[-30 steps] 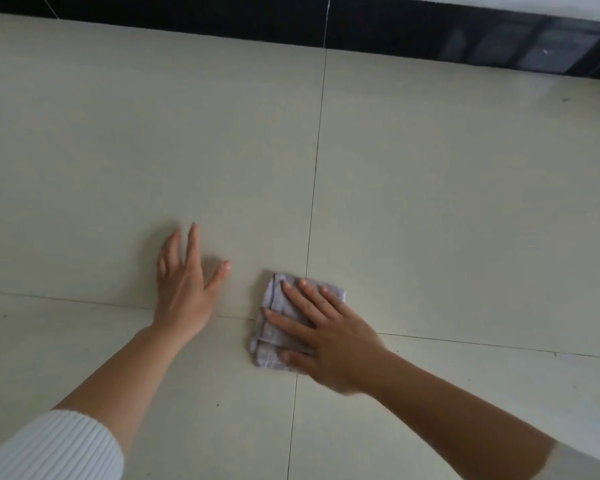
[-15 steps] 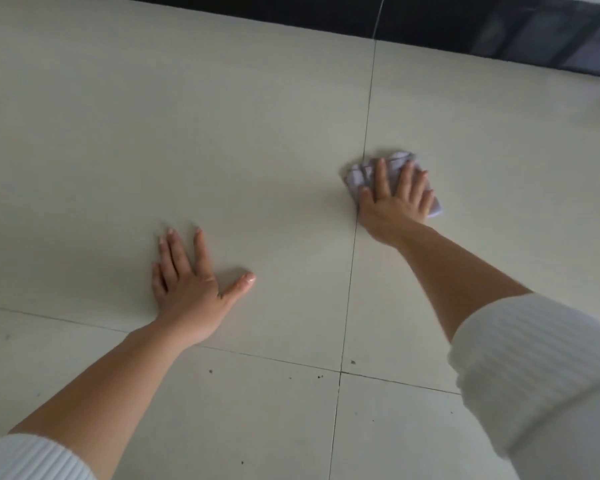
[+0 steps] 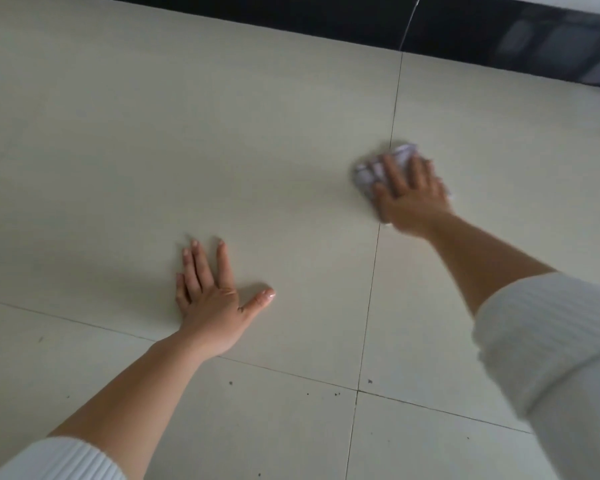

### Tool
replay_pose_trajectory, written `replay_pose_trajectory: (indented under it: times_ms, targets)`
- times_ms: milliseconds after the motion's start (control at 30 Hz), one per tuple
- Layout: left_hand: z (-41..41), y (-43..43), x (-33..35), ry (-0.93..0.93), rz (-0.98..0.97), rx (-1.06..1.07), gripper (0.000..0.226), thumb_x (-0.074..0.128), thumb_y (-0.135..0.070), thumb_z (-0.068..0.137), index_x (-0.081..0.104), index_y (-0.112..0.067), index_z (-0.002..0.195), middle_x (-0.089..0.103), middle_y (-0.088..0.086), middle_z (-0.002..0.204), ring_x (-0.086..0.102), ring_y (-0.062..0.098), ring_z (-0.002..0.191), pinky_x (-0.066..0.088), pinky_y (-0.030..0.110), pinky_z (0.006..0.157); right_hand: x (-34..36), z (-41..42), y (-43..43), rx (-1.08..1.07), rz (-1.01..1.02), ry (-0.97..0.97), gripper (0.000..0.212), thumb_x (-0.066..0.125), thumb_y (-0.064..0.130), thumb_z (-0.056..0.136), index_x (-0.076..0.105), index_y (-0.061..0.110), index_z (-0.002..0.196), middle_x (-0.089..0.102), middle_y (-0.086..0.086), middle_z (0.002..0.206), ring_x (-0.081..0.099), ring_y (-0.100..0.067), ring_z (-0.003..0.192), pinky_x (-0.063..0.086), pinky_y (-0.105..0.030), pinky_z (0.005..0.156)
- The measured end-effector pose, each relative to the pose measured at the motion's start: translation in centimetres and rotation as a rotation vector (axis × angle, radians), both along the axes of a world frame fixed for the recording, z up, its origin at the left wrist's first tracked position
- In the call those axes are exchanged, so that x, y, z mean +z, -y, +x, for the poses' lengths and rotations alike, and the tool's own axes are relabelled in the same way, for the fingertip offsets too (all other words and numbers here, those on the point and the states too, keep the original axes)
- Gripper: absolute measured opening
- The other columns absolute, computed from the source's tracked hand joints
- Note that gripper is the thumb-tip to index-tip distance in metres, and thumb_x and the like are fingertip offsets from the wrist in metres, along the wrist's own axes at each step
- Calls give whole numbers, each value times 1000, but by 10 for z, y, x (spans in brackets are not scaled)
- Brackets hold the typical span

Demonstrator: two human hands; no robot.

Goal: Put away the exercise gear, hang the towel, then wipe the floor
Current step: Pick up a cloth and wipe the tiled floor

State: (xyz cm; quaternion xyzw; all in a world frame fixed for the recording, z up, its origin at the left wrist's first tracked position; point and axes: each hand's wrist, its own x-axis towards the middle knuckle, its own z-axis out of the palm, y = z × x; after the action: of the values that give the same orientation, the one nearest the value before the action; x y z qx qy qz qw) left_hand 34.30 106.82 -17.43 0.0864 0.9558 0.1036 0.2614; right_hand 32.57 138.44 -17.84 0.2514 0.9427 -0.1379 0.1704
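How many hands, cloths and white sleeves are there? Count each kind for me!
Hands: 2 (left hand, right hand)
Cloths: 1 (cloth, under the right hand)
White sleeves: 2 (left sleeve, right sleeve)
Total: 5

The floor [image 3: 194, 133] is viewed from a head-worn camera tilted forward and down. It is framed closely, up to the baseboard [image 3: 326, 19].
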Motion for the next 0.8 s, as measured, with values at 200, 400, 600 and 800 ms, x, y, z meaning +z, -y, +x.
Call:
replay_pose_trajectory:
  times_ms: [200,400,600,800]
  targets:
    - [-1,-1,0,18,-2,-2,105,38,-73,79,-23,-20,145,-35,15,149,-36,25,136,-14,43,113,6,75,-30,-475,33,8,63,18,56,98,-4,35,152,-15,-10,160,-16,-30,146,-9,-44,117]
    - [-2,-2,2,25,-7,-2,106,42,-72,78,-21,-21,146,-31,16,151,-32,26,139,-12,44,113,6,104,84,-124,14,-6,59,8,52,99,-20,35,147,-28,-11,155,-25,-31,143,-18,-43,114]
    - [-4,-3,13,95,-6,-18,112,51,-69,77,-20,-17,147,-33,17,150,-33,27,138,-13,45,113,14,187,181,40,19,9,57,21,49,99,15,30,153,7,-16,159,8,-37,146,7,-47,114]
    - [-2,-5,22,74,3,-17,112,53,-69,76,-16,-16,148,-26,18,153,-28,29,140,-10,46,114,33,263,208,204,-3,124,56,25,49,98,22,33,151,22,-12,157,14,-30,146,19,-44,109]
